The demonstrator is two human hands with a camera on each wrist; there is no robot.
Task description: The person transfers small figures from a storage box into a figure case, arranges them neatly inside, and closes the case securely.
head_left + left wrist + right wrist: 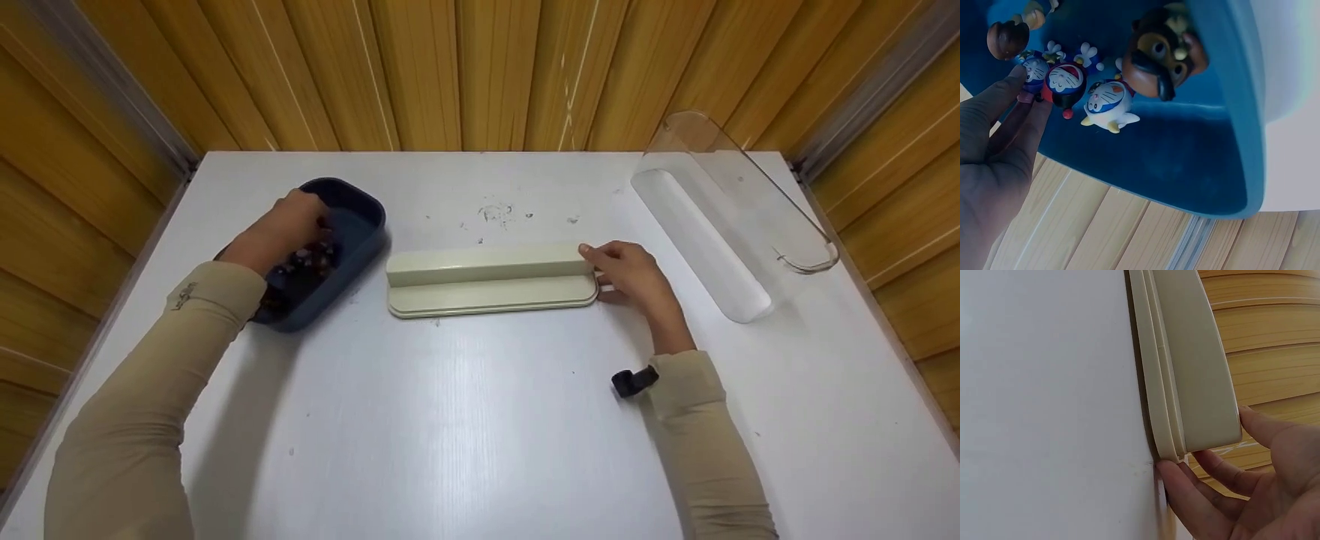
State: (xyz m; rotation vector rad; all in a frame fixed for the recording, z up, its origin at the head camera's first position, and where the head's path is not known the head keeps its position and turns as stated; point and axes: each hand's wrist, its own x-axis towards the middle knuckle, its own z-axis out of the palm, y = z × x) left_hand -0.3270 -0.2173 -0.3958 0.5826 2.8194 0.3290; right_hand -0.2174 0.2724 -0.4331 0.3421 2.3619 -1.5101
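My left hand (279,229) reaches down into a dark blue bin (330,298) at the left of the table. In the left wrist view, thumb and fingers pinch a small blue cat figurine (1035,72). Close beside it lie a red-hooded cat figurine (1066,80), a white cat figurine (1109,101) and a larger brown-faced figurine (1154,56). With the right hand (636,279) I grip the right end of a cream two-step stand (487,289), thumb at its upper step and fingers by the base edge.
A clear plastic cover (735,180) with a rounded end lies at the right back of the white table (465,420). Behind the table stands a wood-slat wall (495,75). A black strap piece (634,382) sits at the right wrist.
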